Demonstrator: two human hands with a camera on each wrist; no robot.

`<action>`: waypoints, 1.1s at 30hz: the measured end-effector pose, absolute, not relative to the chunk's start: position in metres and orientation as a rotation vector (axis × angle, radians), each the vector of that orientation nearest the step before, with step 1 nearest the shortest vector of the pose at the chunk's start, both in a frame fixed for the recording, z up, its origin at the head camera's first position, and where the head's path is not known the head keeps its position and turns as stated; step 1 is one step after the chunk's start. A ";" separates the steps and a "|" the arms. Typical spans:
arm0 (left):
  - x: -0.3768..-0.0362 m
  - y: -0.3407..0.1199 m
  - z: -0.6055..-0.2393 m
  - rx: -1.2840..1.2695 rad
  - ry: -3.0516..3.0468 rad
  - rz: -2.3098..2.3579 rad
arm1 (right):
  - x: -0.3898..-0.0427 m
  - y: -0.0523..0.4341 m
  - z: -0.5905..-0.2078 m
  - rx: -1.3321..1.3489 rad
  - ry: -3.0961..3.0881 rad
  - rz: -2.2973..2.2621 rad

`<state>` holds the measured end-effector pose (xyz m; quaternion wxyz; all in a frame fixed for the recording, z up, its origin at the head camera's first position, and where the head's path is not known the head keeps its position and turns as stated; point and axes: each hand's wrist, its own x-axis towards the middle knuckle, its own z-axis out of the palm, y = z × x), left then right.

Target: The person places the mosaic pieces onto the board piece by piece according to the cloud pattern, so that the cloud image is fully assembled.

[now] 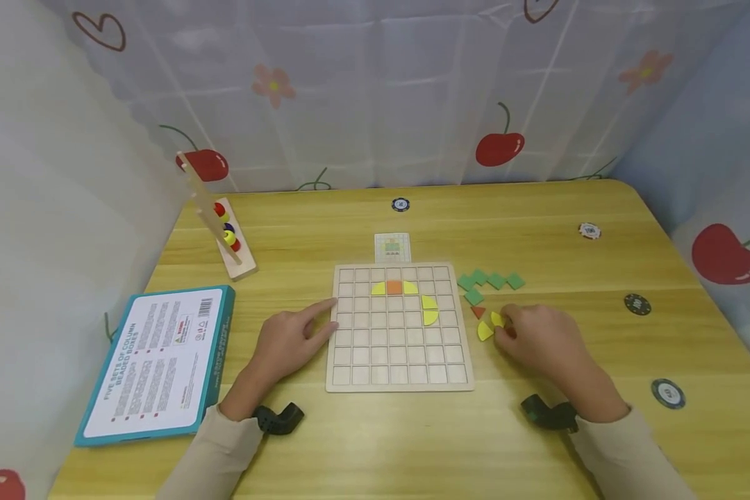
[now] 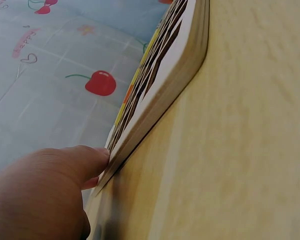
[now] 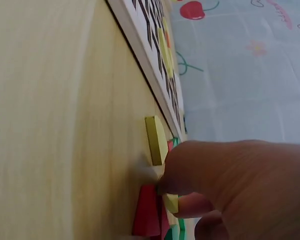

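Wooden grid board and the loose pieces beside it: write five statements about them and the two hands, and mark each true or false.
1. The left hand touches the left edge of the wooden grid board. True.
2. The right hand grips a green piece. False: its fingers pinch a yellow piece on the table.
3. An orange piece lies on the board between two yellow ones. True.
4. The green pieces lie on the board. False: they lie on the table, right of it.
5. The teal box lies right of the board. False: it lies left.
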<state>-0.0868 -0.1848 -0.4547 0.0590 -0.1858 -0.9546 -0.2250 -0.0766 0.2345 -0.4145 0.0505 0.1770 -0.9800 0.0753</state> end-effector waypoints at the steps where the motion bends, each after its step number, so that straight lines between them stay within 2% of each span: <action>1: -0.086 -0.185 -0.455 -0.562 -2.895 -0.678 | -0.076 0.234 -0.415 0.547 -2.976 0.232; 13: -0.087 -0.185 -0.455 -0.554 -2.892 -0.673 | -0.080 0.233 -0.395 0.559 -3.011 0.423; 20: -0.088 -0.186 -0.451 -0.555 -2.897 -0.680 | -0.046 0.260 -0.379 0.621 -3.140 0.597; 26: -0.090 -0.186 -0.449 -0.565 -2.859 -0.693 | -0.021 0.260 -0.391 0.626 -3.198 0.547; 33: -0.087 -0.182 -0.450 -0.544 -2.910 -0.686 | -0.013 0.263 -0.412 0.547 -3.114 0.627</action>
